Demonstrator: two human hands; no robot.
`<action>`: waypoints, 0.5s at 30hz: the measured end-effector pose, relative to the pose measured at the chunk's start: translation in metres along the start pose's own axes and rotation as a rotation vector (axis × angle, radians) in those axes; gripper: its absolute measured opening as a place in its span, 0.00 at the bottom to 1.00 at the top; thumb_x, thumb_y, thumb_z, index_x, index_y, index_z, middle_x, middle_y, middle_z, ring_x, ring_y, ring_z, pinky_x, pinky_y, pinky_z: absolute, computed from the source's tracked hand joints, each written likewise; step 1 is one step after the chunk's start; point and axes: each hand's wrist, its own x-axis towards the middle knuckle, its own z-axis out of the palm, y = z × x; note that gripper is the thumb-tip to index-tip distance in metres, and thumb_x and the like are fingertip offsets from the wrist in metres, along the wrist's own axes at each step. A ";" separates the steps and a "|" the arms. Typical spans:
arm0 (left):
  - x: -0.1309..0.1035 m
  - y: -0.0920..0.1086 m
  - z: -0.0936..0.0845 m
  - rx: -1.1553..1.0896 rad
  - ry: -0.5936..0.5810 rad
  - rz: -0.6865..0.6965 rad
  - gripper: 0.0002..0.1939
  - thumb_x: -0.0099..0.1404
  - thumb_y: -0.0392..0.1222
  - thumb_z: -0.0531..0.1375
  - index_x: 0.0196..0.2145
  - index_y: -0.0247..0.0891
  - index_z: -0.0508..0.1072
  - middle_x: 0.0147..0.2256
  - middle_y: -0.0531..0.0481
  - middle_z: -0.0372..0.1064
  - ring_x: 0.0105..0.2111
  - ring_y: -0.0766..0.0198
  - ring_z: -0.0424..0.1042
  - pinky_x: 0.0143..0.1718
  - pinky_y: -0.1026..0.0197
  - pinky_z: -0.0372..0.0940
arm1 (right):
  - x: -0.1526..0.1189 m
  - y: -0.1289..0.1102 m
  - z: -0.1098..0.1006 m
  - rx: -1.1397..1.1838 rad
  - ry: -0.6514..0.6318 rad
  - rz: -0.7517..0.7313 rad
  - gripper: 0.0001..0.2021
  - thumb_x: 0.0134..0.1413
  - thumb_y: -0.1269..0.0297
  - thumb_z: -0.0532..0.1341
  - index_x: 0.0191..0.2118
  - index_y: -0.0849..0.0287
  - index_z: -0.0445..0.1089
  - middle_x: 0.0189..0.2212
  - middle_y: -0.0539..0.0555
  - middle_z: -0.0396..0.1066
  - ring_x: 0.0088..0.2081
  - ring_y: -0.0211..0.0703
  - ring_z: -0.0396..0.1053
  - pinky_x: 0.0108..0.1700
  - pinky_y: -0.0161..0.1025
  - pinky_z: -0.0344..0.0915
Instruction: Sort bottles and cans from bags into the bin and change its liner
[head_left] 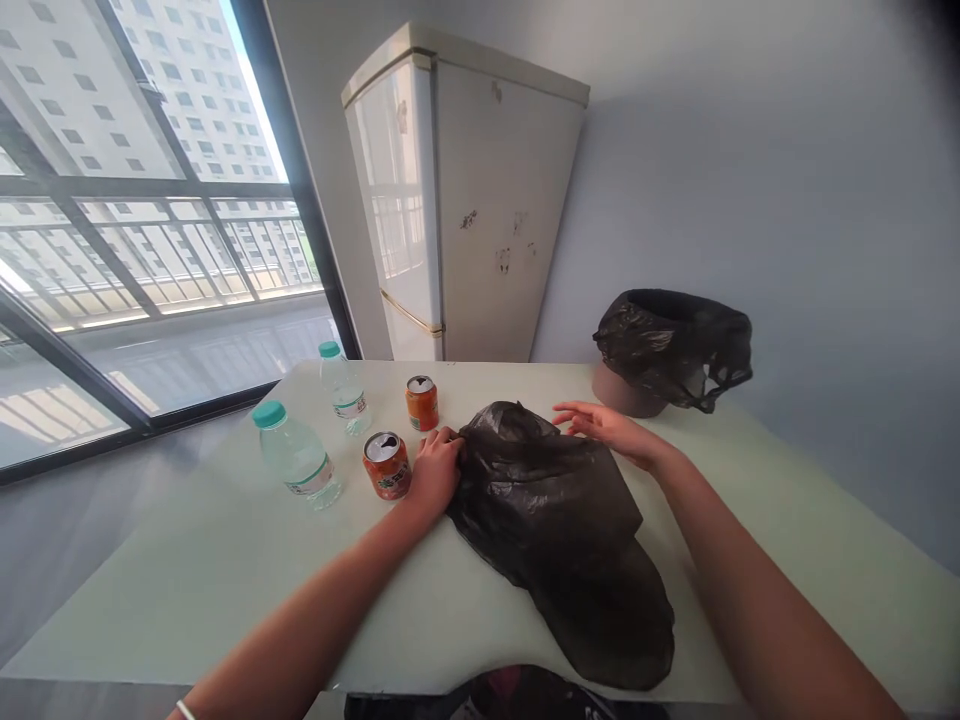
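Note:
A black plastic bag (555, 510) lies crumpled on the table, its lower end spread toward the front edge. My left hand (441, 468) is closed on the bag's left edge, close beside the nearer orange can (387, 466). On the bag's far right side, my right hand (604, 430) is open, fingers stretched out to the left just above or against the plastic; I cannot tell whether they touch it. Behind the left hand stands a second orange can (422, 403). Both cans are upright with opened tops.
Two clear bottles with green caps, a nearer bottle (296, 460) and a farther bottle (343, 390), stand at the left of the pale table (195, 580). At the back right is a bin (628, 392) lined with black plastic. A white refrigerator (495, 200) stands beyond the table.

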 end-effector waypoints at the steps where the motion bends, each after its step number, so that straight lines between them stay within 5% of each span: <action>1: 0.000 0.000 0.001 -0.014 0.004 0.019 0.16 0.61 0.22 0.54 0.33 0.40 0.74 0.43 0.44 0.72 0.45 0.51 0.68 0.51 0.48 0.63 | 0.002 -0.001 0.007 0.031 -0.030 -0.019 0.37 0.63 0.33 0.58 0.67 0.56 0.67 0.61 0.66 0.70 0.51 0.51 0.73 0.47 0.43 0.70; 4: 0.001 0.002 0.002 -0.073 0.013 0.074 0.17 0.60 0.21 0.52 0.33 0.40 0.74 0.43 0.44 0.72 0.45 0.52 0.68 0.52 0.48 0.63 | 0.008 -0.010 0.025 0.083 0.019 -0.149 0.40 0.65 0.31 0.52 0.69 0.57 0.63 0.60 0.66 0.70 0.49 0.49 0.72 0.44 0.41 0.70; 7: 0.001 0.005 0.002 -0.121 0.007 0.120 0.18 0.58 0.20 0.51 0.33 0.40 0.74 0.43 0.45 0.73 0.45 0.52 0.68 0.52 0.49 0.63 | 0.012 -0.021 0.038 -0.047 -0.014 -0.196 0.38 0.62 0.35 0.60 0.69 0.55 0.65 0.54 0.61 0.74 0.43 0.45 0.72 0.43 0.40 0.68; 10: 0.001 0.008 0.001 -0.128 0.007 0.128 0.19 0.58 0.20 0.51 0.33 0.40 0.74 0.42 0.45 0.74 0.43 0.53 0.67 0.51 0.49 0.63 | 0.013 -0.024 0.043 -0.119 -0.112 -0.105 0.28 0.54 0.44 0.70 0.54 0.59 0.78 0.37 0.54 0.77 0.36 0.43 0.71 0.42 0.40 0.67; 12: 0.001 0.007 0.000 -0.131 0.015 0.112 0.19 0.58 0.20 0.51 0.33 0.40 0.75 0.41 0.45 0.74 0.42 0.53 0.67 0.50 0.49 0.63 | 0.013 -0.019 0.039 -0.031 0.063 -0.069 0.23 0.49 0.48 0.72 0.43 0.62 0.80 0.29 0.52 0.74 0.32 0.43 0.70 0.39 0.40 0.67; 15: 0.001 0.003 0.000 -0.155 0.029 0.097 0.18 0.57 0.20 0.52 0.30 0.40 0.74 0.40 0.46 0.73 0.42 0.54 0.68 0.51 0.49 0.63 | 0.013 -0.005 0.018 0.140 0.560 -0.123 0.22 0.48 0.49 0.69 0.44 0.61 0.76 0.35 0.55 0.76 0.36 0.45 0.71 0.42 0.42 0.68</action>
